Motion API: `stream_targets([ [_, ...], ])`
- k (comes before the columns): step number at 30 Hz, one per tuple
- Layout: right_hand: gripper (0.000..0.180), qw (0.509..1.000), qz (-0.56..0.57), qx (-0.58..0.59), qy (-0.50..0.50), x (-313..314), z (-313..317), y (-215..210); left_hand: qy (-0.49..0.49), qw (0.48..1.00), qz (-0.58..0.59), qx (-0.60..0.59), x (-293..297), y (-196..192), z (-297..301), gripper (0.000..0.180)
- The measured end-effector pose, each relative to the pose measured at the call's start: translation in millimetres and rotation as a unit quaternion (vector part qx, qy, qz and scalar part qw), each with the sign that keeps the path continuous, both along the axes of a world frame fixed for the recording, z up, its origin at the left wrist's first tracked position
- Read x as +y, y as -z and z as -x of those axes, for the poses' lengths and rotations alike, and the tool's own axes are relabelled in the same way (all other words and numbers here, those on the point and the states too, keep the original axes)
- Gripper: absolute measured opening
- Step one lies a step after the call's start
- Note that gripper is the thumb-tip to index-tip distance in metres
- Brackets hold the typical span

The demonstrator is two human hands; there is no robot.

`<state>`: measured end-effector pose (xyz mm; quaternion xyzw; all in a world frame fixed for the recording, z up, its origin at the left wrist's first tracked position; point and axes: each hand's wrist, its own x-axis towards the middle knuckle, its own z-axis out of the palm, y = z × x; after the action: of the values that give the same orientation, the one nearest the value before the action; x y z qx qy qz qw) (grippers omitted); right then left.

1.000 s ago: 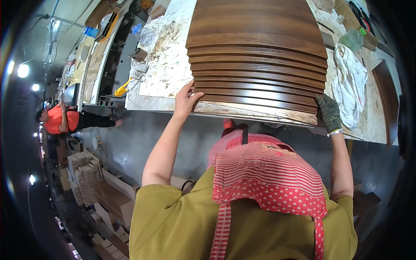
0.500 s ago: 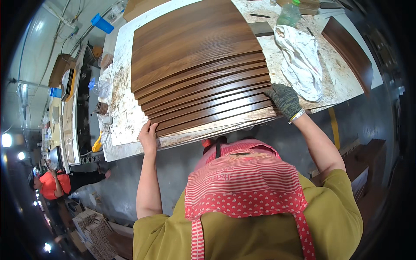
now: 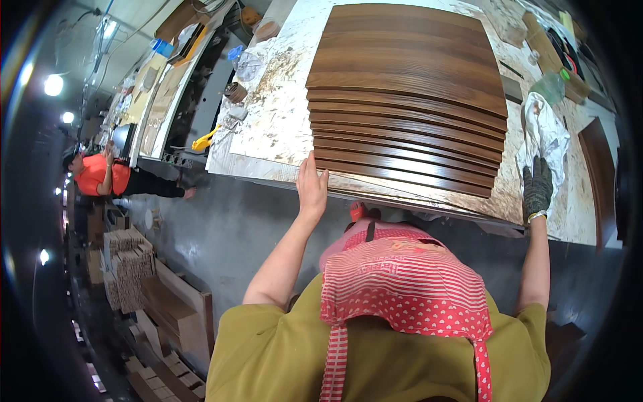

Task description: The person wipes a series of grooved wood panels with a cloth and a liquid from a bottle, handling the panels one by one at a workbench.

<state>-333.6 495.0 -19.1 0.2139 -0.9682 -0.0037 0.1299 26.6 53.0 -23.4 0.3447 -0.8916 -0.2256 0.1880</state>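
Note:
A stack of dark brown wood-grain panels (image 3: 408, 53) lies on the worktable, its near edges stepped like stairs. My bare left hand (image 3: 312, 187) is at the stack's near left corner, fingers stretched out and the fingertips against or just beside the panel edges. To the right of the stack, my right hand (image 3: 537, 187), in a dark grey knitted glove, reaches over the near part of a crumpled white cloth (image 3: 546, 127). Its fingers are extended and apart, touching the cloth, not visibly wrapped round it.
The stained white worktable (image 3: 268, 134) has a green-tinted bottle (image 3: 550, 87) at the far right and a curved brown panel (image 3: 598, 174) at the right edge. A yellow-handled tool (image 3: 205, 139) lies left. Another person (image 3: 104, 173) stands at the left; stacked boards (image 3: 127, 268) sit below.
My right hand has left the stack's right corner and moved right onto the cloth. The left hand stays near the left corner, fingers straighter. The whole view has turned and shifted.

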Motion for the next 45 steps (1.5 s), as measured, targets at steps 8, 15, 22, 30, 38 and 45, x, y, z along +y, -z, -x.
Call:
stream_targets([
  [8,0.045,0.969,0.237,-0.052,-0.046,-23.3,-7.4,-19.5,-0.005,0.982,-0.175,0.072,-48.8,-36.0,-6.8,0.046],
  [15,0.066,0.909,0.389,-0.141,-0.051,-135.3,-56.9,-39.7,0.094,0.916,-0.377,0.103,-88.8,-36.6,69.4,0.054],
  [22,0.067,0.892,0.424,-0.147,-0.060,-144.3,-55.8,-38.0,0.056,0.921,-0.368,0.116,-67.2,-44.9,61.2,0.046],
  [30,0.074,0.843,0.472,-0.259,-0.022,-131.8,-53.2,-49.4,0.035,0.921,-0.350,0.166,-53.6,-37.9,66.9,0.047],
  [38,0.062,0.778,0.516,-0.359,-0.014,-115.3,-79.1,-58.9,0.040,0.906,-0.381,0.179,-57.4,-28.2,59.6,0.063],
  [45,0.046,0.812,0.511,-0.283,-0.001,-111.2,-70.6,-23.9,0.044,0.923,-0.351,0.150,-62.4,-28.5,65.1,0.060],
])
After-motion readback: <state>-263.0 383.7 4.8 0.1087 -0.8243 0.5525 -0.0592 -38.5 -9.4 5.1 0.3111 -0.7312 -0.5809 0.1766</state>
